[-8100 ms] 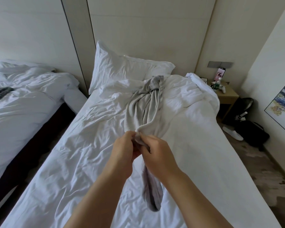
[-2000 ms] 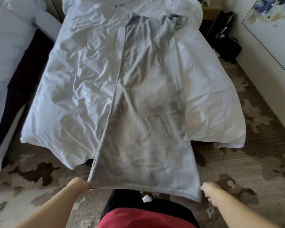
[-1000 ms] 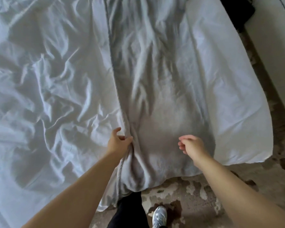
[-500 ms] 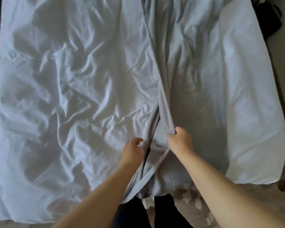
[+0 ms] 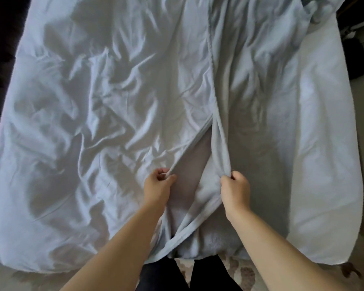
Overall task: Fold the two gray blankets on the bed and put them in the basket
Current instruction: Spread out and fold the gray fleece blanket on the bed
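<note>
- Gray blanket (image 5: 261, 101): lies lengthwise on the white duvet (image 5: 93, 122), right of centre, running from the upper edge of the frame to the foot of the bed at lower centre, where its near end hangs over the edge.
- Left hand (image 5: 159, 185): lower centre, fingers curled, pinching the hem of one layer at the blanket's left border.
- Right hand (image 5: 235, 189): just right of it, clenched round a gathered ridge of the other layer. A darker inner face shows in the gap between the two hands.
- Step in hand (judged): parting the two layers along the left border.
- Handling advice: keep both pinches on the hems, draw them apart evenly and low over the duvet, and stop if the far end starts to drag.
- Hard to make out: the far end is bunched and cut off at upper right, and the right fingertips are buried in cloth.
- Not in view: the second blanket and the basket.
- Dark bag (image 5: 357, 51): upper right edge, partly cut off.
</note>
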A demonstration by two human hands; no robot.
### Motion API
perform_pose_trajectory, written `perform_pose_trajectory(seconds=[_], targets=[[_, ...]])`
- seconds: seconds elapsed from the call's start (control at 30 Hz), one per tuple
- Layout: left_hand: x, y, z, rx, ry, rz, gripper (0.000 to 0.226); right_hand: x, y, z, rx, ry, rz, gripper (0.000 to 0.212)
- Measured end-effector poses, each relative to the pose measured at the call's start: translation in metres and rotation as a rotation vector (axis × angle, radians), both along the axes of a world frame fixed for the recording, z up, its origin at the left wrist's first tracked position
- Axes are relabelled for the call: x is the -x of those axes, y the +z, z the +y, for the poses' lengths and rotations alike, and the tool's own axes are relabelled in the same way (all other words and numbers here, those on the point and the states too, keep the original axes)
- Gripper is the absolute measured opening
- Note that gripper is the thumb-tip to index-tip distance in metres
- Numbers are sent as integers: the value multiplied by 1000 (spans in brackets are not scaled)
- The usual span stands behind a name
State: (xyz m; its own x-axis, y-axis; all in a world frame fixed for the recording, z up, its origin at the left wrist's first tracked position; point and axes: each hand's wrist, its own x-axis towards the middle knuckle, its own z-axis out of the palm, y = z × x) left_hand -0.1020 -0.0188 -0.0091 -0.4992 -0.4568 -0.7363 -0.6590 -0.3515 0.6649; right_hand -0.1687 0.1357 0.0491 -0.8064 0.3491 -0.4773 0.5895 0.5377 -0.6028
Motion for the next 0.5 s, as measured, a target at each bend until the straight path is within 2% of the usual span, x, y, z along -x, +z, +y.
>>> perform_pose_trajectory(seconds=[0.03,0.1,0.13,0.17,0.23,0.3,0.4,0.5], targets=[[-3,0,-3,1,4,32,20,-1,-1,-6,64,17,-2,26],[-5,-1,-2,22,-81,69,21,-5,-1,-22,320,162,-134,12],[-4,-1,0,15,-120,74,19,-7,-4,-27,428,251,-243,11],[-3,0,3,-28,-135,67,17,-8,-9,-27,439,346,-321,16],[4,3,9,-149,-129,-10,32,-4,-20,-13,220,505,-311,22],[9,1,13,-157,-145,-99,45,6,-25,20,-12,501,-276,20],[14,-1,21,-25,-204,-127,34,25,-32,92,-256,337,-283,20],[19,-5,33,18,-221,-150,24,34,-40,170,-516,173,-281,29]])
